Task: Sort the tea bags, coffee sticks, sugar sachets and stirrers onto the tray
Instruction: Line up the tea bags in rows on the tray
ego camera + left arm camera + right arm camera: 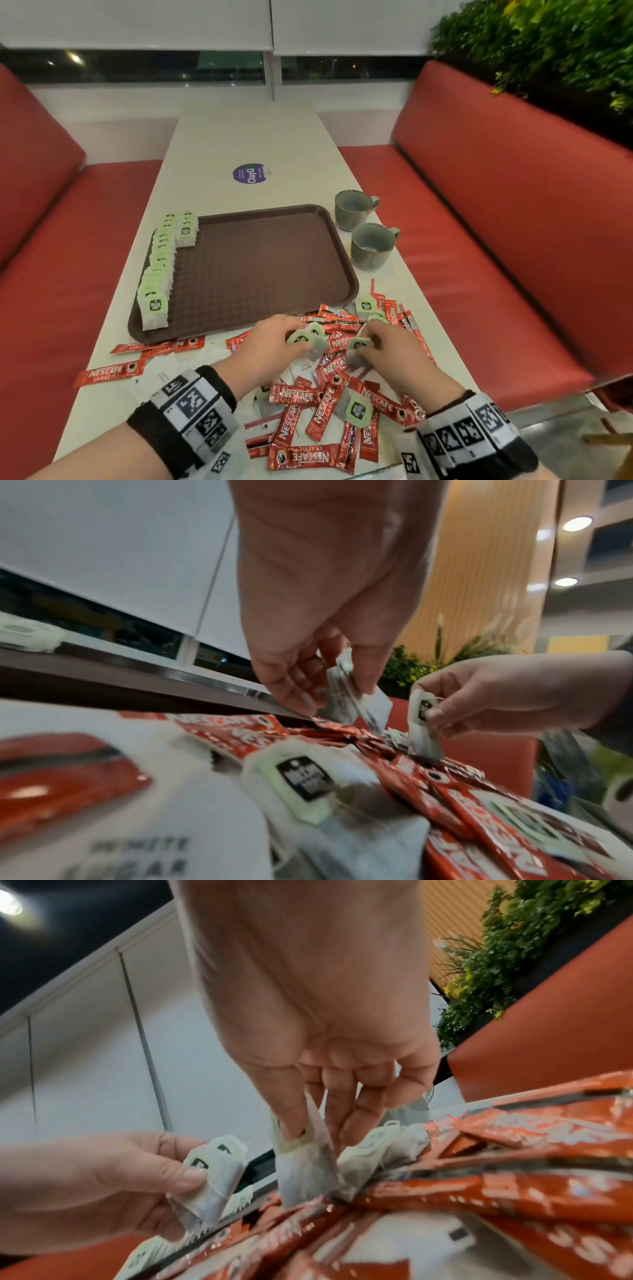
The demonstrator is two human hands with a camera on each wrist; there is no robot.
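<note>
Both hands [274, 339] [390, 349] pinch tea bags [303, 337]; two cups [371, 245] beside tray [342, 240].

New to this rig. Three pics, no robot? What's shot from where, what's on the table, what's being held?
No robot: a person with a camera on the head and one on each wrist. The head view looks down at a white table. On it sit a brown tray with a row of tea bags along its left edge, two grey cups, and a loose pile of red coffee sticks, sugar sachets and more tea bags. The wrist views look along the fingers. The left hand pinches tea bags; the right hand pinches one too.
</note>
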